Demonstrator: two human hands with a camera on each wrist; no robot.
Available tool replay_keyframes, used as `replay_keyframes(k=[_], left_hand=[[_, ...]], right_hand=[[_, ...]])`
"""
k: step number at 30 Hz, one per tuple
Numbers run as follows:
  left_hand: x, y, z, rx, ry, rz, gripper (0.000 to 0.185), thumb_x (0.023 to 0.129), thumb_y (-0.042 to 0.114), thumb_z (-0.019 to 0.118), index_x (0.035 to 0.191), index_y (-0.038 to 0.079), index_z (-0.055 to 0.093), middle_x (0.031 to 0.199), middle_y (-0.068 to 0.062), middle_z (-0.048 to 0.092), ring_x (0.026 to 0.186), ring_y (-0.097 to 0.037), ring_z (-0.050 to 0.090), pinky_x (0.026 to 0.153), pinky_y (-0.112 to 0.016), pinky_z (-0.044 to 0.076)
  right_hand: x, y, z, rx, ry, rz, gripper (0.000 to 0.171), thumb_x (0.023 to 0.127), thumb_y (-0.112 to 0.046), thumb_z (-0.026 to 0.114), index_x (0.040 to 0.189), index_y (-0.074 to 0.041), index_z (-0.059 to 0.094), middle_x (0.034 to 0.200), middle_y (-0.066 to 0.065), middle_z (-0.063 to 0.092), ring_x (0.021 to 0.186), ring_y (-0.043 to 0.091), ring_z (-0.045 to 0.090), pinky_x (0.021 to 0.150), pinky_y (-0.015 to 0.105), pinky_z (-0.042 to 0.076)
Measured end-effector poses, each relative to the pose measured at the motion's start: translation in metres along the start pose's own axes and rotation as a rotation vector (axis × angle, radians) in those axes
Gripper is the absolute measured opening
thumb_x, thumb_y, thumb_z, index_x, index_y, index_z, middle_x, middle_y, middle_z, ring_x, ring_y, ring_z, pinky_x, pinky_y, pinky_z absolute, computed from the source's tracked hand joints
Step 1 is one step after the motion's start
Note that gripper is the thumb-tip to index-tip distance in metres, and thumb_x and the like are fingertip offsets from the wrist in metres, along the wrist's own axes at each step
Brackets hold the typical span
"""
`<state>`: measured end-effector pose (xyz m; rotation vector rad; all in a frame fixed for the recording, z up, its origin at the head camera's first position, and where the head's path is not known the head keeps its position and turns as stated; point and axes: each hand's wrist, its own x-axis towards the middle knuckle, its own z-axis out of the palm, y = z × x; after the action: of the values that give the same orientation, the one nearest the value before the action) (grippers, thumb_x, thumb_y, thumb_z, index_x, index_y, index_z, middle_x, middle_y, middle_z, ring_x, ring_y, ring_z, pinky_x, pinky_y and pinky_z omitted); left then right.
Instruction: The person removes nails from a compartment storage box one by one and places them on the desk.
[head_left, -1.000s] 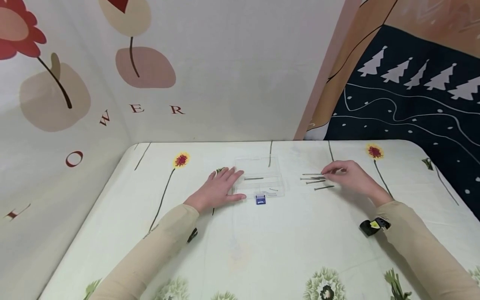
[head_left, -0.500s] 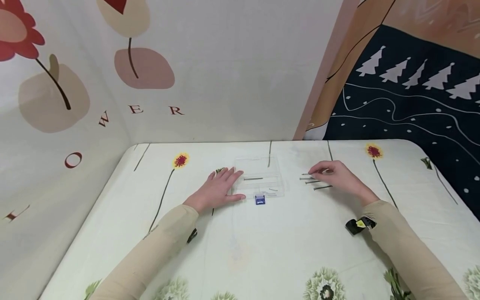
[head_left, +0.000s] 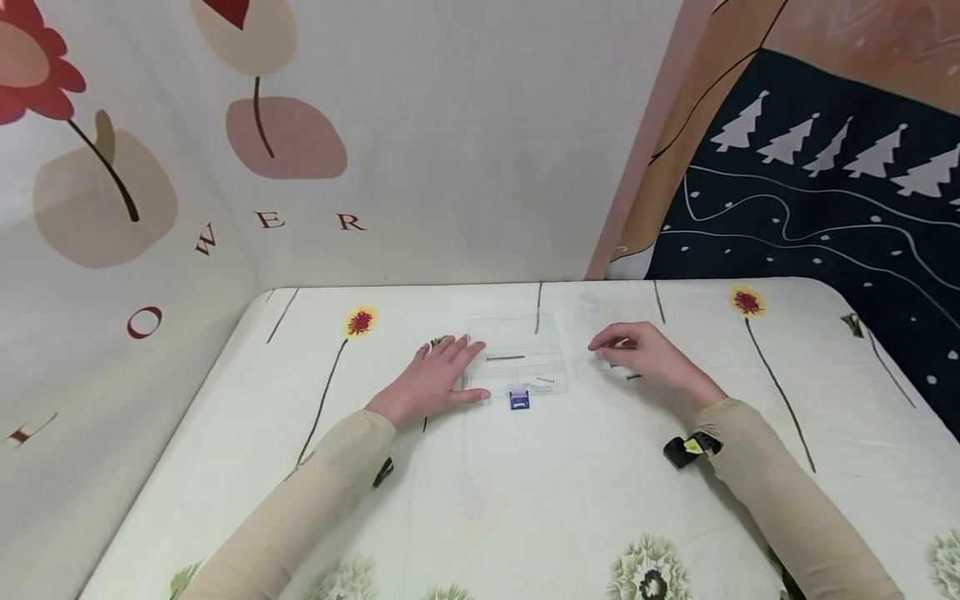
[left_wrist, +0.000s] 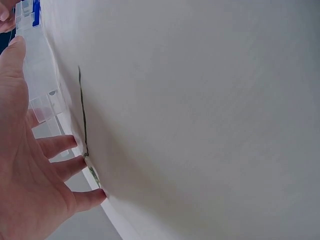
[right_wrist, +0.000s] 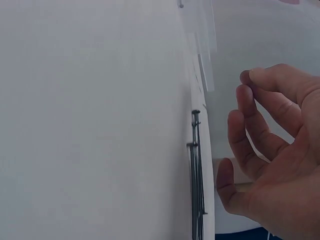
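Observation:
A clear plastic box [head_left: 517,333] with dividers and a blue latch [head_left: 519,400] lies on the table. A long nail [head_left: 506,357] and a smaller thin piece [head_left: 545,380] are in it. My left hand [head_left: 435,379] spreads its fingers at the box's left side, thumb and index finger at its edge. My right hand [head_left: 648,357] hovers right of the box, thumb and index fingertips together. Whether something small is between them cannot be seen. Below it lie several long nails [right_wrist: 196,175], mostly hidden by the hand in the head view.
A white cloth with printed flowers [head_left: 362,322] covers the table [head_left: 480,500]. Behind it hang a pale printed curtain [head_left: 450,167] and a dark cloth with white trees [head_left: 810,200]. A black wrist camera [head_left: 681,452] sits under the right wrist.
My right hand has moved left across the nails toward the box, thumb and index fingertips still together. The left hand and the box have stayed in place.

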<state>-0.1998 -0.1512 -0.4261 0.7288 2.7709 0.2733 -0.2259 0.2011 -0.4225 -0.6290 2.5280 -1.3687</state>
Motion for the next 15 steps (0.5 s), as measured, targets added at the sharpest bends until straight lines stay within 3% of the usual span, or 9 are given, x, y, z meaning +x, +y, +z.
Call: replay_keyframes(k=[6,15], left_hand=[[0.0,0.0,0.0,-0.001,-0.007,-0.001,0.084,0.091,0.063,0.05,0.155,0.017,0.021,0.158,-0.015,0.02,0.144,-0.036,0.014,0.111,-0.061,0.011],[-0.001,-0.001,0.0,-0.008,0.0,0.009,0.084,0.092,0.064,0.048,0.156,0.018,0.019,0.158,-0.014,0.021,0.144,-0.036,0.015,0.11,-0.061,0.011]], right_hand=[[0.004,-0.004,0.008,0.017,-0.004,-0.027,0.014,0.093,-0.006,0.064,0.103,-0.002,0.072,0.099,0.007,0.067,0.085,0.02,0.058,0.072,0.025,0.048],[0.01,-0.011,0.017,0.016,-0.043,-0.069,0.016,0.092,-0.003,0.062,0.104,-0.003,0.072,0.098,0.004,0.069,0.091,0.018,0.058,0.083,0.036,0.044]])
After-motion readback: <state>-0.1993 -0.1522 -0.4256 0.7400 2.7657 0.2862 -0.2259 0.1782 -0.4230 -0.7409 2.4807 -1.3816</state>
